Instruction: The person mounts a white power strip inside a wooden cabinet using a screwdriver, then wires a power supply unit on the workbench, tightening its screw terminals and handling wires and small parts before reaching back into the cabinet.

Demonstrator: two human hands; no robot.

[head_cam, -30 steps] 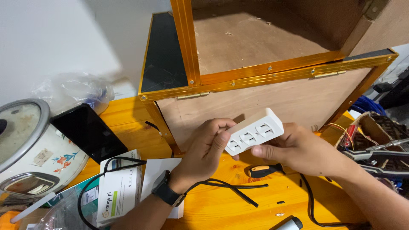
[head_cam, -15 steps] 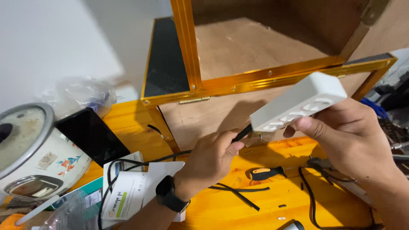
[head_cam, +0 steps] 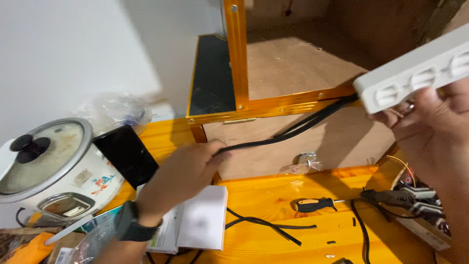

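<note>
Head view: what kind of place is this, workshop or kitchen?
Likely a home workbench, not a tidy shop. An orange wooden table carries a screwdriver and pliers, a gold-trimmed plywood case sits on it, and a rice cooker stands alongside.

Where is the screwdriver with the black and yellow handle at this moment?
In the head view, the screwdriver lies on the orange table, lower right of centre, below the wooden box and beside the pliers.
</note>
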